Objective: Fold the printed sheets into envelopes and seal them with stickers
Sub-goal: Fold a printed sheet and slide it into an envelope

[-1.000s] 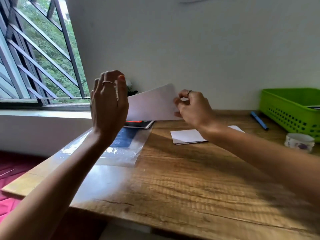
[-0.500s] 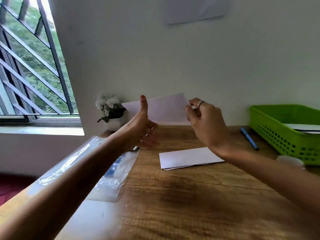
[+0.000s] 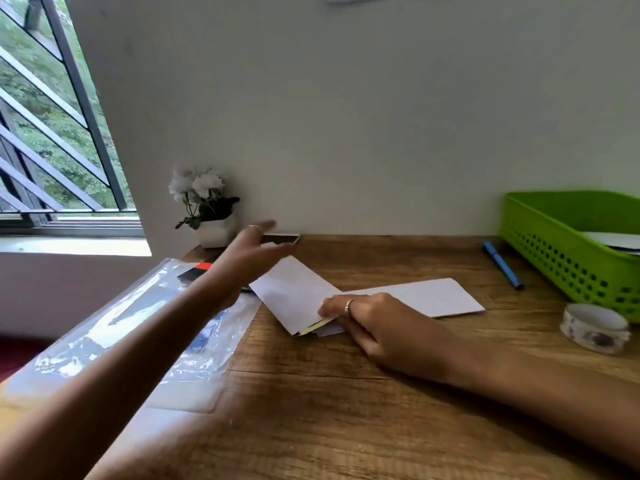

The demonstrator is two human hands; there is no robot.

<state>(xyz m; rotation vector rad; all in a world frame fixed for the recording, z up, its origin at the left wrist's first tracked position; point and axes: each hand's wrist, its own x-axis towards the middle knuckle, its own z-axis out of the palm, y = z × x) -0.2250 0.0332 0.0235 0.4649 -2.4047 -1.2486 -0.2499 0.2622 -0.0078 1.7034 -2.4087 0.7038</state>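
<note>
Be careful that the folded sheet (image 3: 294, 296), lying on the table (image 3: 311, 410) against a second folded sheet (image 3: 426, 296), may spring open, because only your right hand (image 3: 367, 323) pinches its lower corner while your left hand (image 3: 249, 252) hovers above with released, outstretched fingers.
</note>
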